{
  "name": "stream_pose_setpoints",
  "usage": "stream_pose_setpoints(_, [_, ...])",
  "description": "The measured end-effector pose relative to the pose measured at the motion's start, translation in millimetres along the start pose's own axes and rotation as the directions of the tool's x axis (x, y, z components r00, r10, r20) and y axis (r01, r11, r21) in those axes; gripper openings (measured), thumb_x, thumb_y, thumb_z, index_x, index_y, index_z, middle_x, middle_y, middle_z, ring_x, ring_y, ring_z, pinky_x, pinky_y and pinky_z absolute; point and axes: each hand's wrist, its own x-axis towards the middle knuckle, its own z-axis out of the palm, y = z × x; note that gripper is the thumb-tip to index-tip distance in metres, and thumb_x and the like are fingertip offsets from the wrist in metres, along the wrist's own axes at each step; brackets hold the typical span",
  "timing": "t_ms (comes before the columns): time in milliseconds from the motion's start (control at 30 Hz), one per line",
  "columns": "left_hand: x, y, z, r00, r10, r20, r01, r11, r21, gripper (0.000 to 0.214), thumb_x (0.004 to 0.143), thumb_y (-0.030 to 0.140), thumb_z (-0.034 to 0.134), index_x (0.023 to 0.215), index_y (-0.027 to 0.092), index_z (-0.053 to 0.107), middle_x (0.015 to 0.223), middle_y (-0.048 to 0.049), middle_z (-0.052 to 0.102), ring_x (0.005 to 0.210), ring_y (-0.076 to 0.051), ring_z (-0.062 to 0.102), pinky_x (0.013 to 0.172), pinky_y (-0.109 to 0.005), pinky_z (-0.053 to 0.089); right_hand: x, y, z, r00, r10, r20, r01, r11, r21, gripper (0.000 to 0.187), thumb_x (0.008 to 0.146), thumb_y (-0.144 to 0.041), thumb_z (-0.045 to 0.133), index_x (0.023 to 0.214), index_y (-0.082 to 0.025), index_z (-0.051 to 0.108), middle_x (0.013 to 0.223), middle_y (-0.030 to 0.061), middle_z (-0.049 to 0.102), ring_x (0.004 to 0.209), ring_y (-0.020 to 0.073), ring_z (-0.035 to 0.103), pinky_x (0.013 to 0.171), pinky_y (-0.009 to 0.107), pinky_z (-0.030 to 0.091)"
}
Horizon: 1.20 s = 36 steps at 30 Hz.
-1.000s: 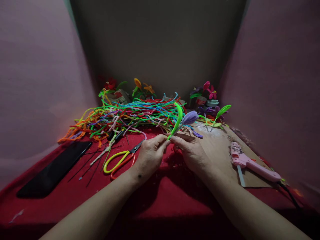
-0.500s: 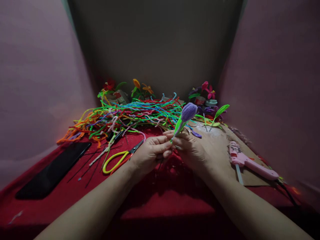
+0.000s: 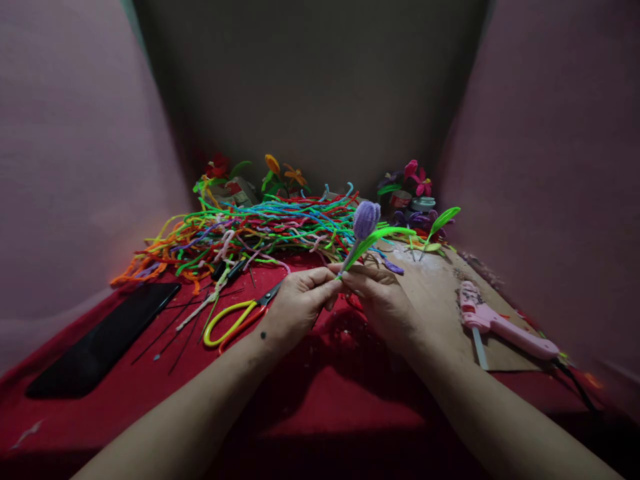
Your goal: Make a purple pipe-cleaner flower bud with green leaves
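Observation:
Between my two hands stands a pipe-cleaner flower [image 3: 367, 221] with a purple bud and a bright green leaf [image 3: 383, 236] that leans out to the right. My left hand [image 3: 307, 297] pinches the low end of its stem. From the other side, my right hand [image 3: 375, 293] grips the same stem, its fingertips close to those of the left. The fingers cover the bottom of the stem. Just left of my left hand lie scissors [image 3: 231, 321] with yellow and orange handles, their blades partly behind the hand.
A heap of coloured pipe cleaners [image 3: 280, 227] spreads across the back. Finished flowers [image 3: 295, 175] stand behind it. On the right, a pink glue gun [image 3: 515, 330] rests on a brown board [image 3: 430, 300]. A black phone [image 3: 105, 340] lies left on the red cloth [image 3: 330, 413].
The flower has turned in my fingers: its bud stands more upright, and the green leaf now points out to the right. Both hands have stayed at the stem.

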Motion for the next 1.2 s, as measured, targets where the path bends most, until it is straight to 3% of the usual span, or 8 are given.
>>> stream_pose_setpoints(333, [2.4,-7.0,-3.0,0.941,-0.167,0.296,0.285,0.860,-0.423,0.024,0.075,0.036,0.062,0.068,0.014,0.055,0.047,0.0069,0.037,0.039,-0.003,0.022,0.040,-0.018,0.015,-0.8,-3.9,-2.5,0.996,0.008,0.091,-0.003,0.998,-0.055,0.019,0.074,-0.023,0.064,0.091,-0.025,0.072,0.087,0.0008,0.066,0.085,0.0162,0.056,0.086,0.034,0.037])
stream_pose_setpoints(433, [2.0,-2.5,-2.1,0.978,-0.122,0.166,0.152,0.972,-0.181,0.022,0.079,0.035,0.056,0.072,0.014,0.059,0.052,0.0044,0.046,0.042,-0.004,0.034,0.042,-0.018,0.025,-0.9,-3.2,-2.0,1.000,-0.007,0.016,0.008,0.999,-0.034,0.013,0.074,-0.023,0.063,0.083,-0.024,0.072,0.079,0.0004,0.064,0.076,0.0149,0.054,0.077,0.032,0.041])
stream_pose_setpoints(500, [1.1,-4.1,-0.7,0.998,0.062,-0.018,-0.058,0.986,0.156,0.017,0.079,0.031,0.056,0.081,0.015,0.063,0.064,0.0003,0.058,0.053,-0.008,0.048,0.051,-0.019,0.037,-1.3,-1.8,-1.1,0.999,-0.013,-0.047,0.011,0.999,-0.045,0.010,0.072,-0.025,0.065,0.079,-0.024,0.072,0.077,-0.0002,0.064,0.074,0.0144,0.053,0.074,0.031,0.041])
stream_pose_setpoints(600, [-0.5,-13.9,1.1,0.893,0.440,-0.098,-0.287,0.723,0.628,0.015,0.081,0.026,0.053,0.084,0.016,0.064,0.071,-0.0034,0.064,0.063,-0.013,0.056,0.061,-0.024,0.042,-3.0,-0.1,1.7,0.995,-0.043,-0.091,0.031,0.991,-0.133,0.014,0.072,-0.028,0.066,0.085,-0.026,0.072,0.086,-0.0002,0.066,0.083,0.0160,0.055,0.082,0.032,0.040])
stream_pose_setpoints(700, [-1.7,-19.4,1.6,0.818,0.574,-0.034,-0.358,0.554,0.752,0.020,0.085,0.023,0.046,0.074,0.015,0.062,0.060,-0.0016,0.058,0.055,-0.011,0.051,0.057,-0.023,0.039,-4.5,-0.7,4.6,0.991,-0.110,-0.070,0.089,0.963,-0.254,0.018,0.077,-0.028,0.062,0.091,-0.028,0.071,0.093,-0.0004,0.067,0.090,0.0163,0.056,0.089,0.033,0.038])
stream_pose_setpoints(933, [-1.0,4.4,-2.1,0.999,0.044,-0.031,-0.041,0.995,0.092,0.024,0.080,0.029,0.053,0.062,0.015,0.054,0.052,0.0048,0.041,0.047,-0.006,0.034,0.045,-0.020,0.026,-1.0,-3.5,0.3,0.997,-0.052,0.055,0.063,0.970,-0.236,0.022,0.078,-0.024,0.058,0.095,-0.029,0.071,0.085,-0.0006,0.066,0.082,0.0160,0.054,0.084,0.033,0.039])
stream_pose_setpoints(1067, [2.0,2.2,-9.6,0.969,-0.152,0.196,0.202,0.943,-0.265,0.022,0.076,0.032,0.059,0.064,0.014,0.053,0.048,0.0060,0.038,0.041,-0.004,0.025,0.041,-0.020,0.016,-0.1,-4.0,0.7,0.997,-0.003,0.077,0.010,0.996,-0.089,0.021,0.074,-0.024,0.060,0.092,-0.026,0.071,0.081,0.0000,0.066,0.079,0.0167,0.055,0.084,0.036,0.040])
stream_pose_setpoints(1200, [2.7,-0.7,-11.8,0.919,-0.198,0.340,0.312,0.893,-0.324,0.023,0.077,0.037,0.057,0.070,0.015,0.054,0.049,0.0068,0.035,0.040,-0.004,0.019,0.040,-0.019,0.015,-0.2,-4.8,3.7,0.997,-0.022,0.071,0.019,0.999,0.042,0.017,0.071,-0.019,0.063,0.085,-0.025,0.072,0.081,0.0003,0.066,0.080,0.0158,0.055,0.085,0.035,0.039])
